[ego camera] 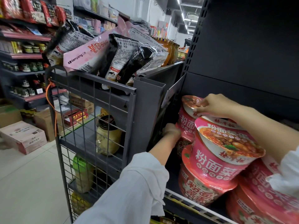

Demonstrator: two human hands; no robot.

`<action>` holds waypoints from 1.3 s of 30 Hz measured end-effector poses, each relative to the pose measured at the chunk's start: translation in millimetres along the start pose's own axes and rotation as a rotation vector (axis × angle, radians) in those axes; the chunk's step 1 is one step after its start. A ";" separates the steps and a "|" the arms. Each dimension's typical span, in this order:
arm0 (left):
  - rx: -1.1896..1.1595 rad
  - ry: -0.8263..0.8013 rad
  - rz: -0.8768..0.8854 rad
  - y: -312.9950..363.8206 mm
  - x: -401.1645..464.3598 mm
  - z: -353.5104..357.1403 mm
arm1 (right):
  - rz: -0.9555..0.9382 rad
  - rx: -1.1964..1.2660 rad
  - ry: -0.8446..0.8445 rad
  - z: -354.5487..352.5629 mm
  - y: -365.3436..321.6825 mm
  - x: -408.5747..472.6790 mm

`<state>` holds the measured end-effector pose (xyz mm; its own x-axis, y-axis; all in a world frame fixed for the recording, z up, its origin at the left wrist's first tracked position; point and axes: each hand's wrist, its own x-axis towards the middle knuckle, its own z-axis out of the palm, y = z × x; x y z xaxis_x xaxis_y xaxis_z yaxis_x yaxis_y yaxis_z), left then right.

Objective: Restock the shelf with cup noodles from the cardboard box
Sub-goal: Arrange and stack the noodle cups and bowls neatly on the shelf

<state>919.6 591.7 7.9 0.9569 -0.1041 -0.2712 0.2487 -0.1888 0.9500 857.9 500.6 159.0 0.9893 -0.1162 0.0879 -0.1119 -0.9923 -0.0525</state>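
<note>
While the left hand [171, 130] grips the back cup's [186, 125] side, the right hand [215, 105] pinches its lid, apparently seating it atop the stack on the shelf [194, 202].

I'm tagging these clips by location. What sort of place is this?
Most likely a grocery store aisle. Pink cup noodles are stacked on a dark shelf, instant noodle packets fill a wire rack, and cardboard boxes sit on the floor.
</note>
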 end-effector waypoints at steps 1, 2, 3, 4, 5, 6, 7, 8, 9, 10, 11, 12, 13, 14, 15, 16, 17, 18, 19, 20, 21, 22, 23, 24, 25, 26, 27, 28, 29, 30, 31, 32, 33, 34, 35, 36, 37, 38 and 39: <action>0.027 0.000 0.009 -0.8 1.4 1.9 | -0.007 0.020 0.001 -0.3 1.8 -2.1; 0.036 -0.004 0.017 -0.3 -0.1 2.4 | -0.006 0.027 0.003 -0.8 3.8 -3.5; 0.038 -0.016 0.032 1.6 -2.3 1.5 | -0.002 0.027 0.002 -1.8 5.8 -4.8; 0.038 -0.029 0.040 2.6 -3.6 1.7 | 0.009 0.026 -0.004 -2.8 7.5 -6.2; 0.041 -0.051 0.052 4.3 -5.2 1.3 | 0.016 0.026 -0.010 -3.4 8.6 -7.7; 0.038 -0.073 0.052 6.7 -7.2 0.9 | 0.023 0.028 -0.013 -3.7 9.0 -8.9; 0.032 -0.095 0.051 9.2 -9.7 -0.3 | 0.029 0.029 -0.014 -3.6 9.1 -9.3; 0.018 -0.115 0.041 11.8 -12.4 -1.8 | 0.035 0.029 -0.011 -3.0 8.5 -9.4; 0.008 -0.134 0.037 14.1 -13.7 -3.5 | 0.046 0.028 -0.009 -2.7 7.8 -9.1; -0.002 -0.153 0.029 15.9 -15.2 -5.7 | 0.062 0.025 -0.008 -2.5 6.8 -8.6; -0.011 -0.181 0.022 17.4 -18.3 -8.4 | 0.085 0.015 -0.006 -2.3 5.9 -8.0; -0.022 -0.210 0.013 18.9 -22.5 -11.1 | 0.109 -0.003 -0.001 -1.7 5.1 -7.6; -0.025 -0.240 0.001 21.0 -26.4 -13.5 | 0.129 -0.028 0.008 -0.5 3.9 -7.2; -0.032 -0.271 -0.009 23.6 -30.3 -15.3 | 0.146 -0.061 0.025 1.1 2.5 -7.4; -0.035 -0.302 -0.014 26.3 -34.1 -16.1 | 0.159 -0.098 0.048 2.9 1.1 -8.3; -0.039 -0.328 -0.009 28.8 -36.9 -16.0 | 0.169 -0.134 0.072 4.4 -0.6 -9.9; -0.050 -0.336 -0.001 31.2 -38.6 -15.6 | 0.174 -0.159 0.091 5.7 -1.2 -11.0; -0.074 -0.320 0.012 34.2 -39.0 -14.5 | 0.177 -0.173 0.104 6.5 -1.5 -11.8; -0.088 -0.291 0.028 36.9 -39.3 -13.3 | 0.178 -0.178 0.103 6.1 -1.4 -13.0; -0.082 -0.268 0.047 39.2 -38.5 -11.7 | 0.176 -0.179 0.097 5.0 -1.2 -14.3; -0.063 -0.258 0.063 41.4 -38.5 -10.3 | 0.165 -0.176 0.078 4.0 0.3 -14.9; -0.054 -0.267 0.075 42.7 -38.4 -8.9 | 0.143 -0.162 0.052 2.4 2.1 -16.2; -0.054 -0.282 0.079 44.1 -39.7 -8.5 | 0.121 -0.114 0.019 0.9 4.8 -16.9; -0.064 -0.295 0.080 45.5 -40.8 -8.9 | 0.105 -0.042 -0.013 -0.7 8.0 -17.7; -0.064 -0.298 0.078 46.7 -41.8 -10.3 | 0.100 0.028 -0.047 -1.9 11.6 -18.8; -0.061 -0.300 0.076 47.3 -40.8 -11.1 | 0.092 0.072 -0.068 -2.1 15.2 -19.4; -0.056 -0.299 0.075 47.6 -40.3 -12.0 | 0.083 0.094 -0.072 -1.0 18.1 -19.2; -0.058 -0.296 0.071 47.4 -40.6 -12.5 | 0.076 0.100 -0.065 1.2 20.0 -17.5; -0.061 -0.295 0.067 47.6 -42.0 -13.3 | 0.073 0.097 -0.052 3.6 20.8 -15.1; -0.066 -0.309 0.063 48.1 -43.5 -14.6 | 0.076 0.093 -0.040 5.7 20.2 -13.5; -0.073 -0.336 0.064 49.0 -46.2 -15.7 | 0.084 0.094 -0.040 6.3 18.6 -13.2; -0.091 -0.371 0.068 49.7 -49.6 -16.2 | 0.086 0.098 -0.050 4.7 15.6 -16.5; -0.110 -0.398 0.074 50.6 -54.7 -16.7 | 0.082 0.101 -0.060 2.5 12.7 -20.8; -0.130 -0.404 0.086 51.9 -60.2 -17.4 | 0.074 0.102 -0.064 0.3 10.7 -25.9; -0.129 -0.389 0.108 53.6 -65.7 -18.4 | 0.066 0.103 -0.060 -1.6 8.7 -32.3; -0.113 -0.364 0.135 54.8 -71.5 -20.2 | 0.060 0.099 -0.050 -2.6 7.1 -39.6; -0.099 -0.343 0.160 55.6 -78.5 -22.6 | 0.055 0.090 -0.036 -3.0 5.6 -47.8; -0.104 -0.343 0.179 55.8 -87.3 -26.3 | 0.053 0.081 -0.024 -2.8 4.8 -56.1; -0.127 -0.366 0.182 55.1 -96.7 -30.3 | 0.051 0.078 -0.012 -2.1 4.5 -64.8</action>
<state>845.3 620.9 91.1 0.8764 -0.4683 -0.1127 0.1191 -0.0160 0.9928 793.1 503.5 155.1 0.9836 -0.1658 0.0715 -0.1553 -0.9788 -0.1337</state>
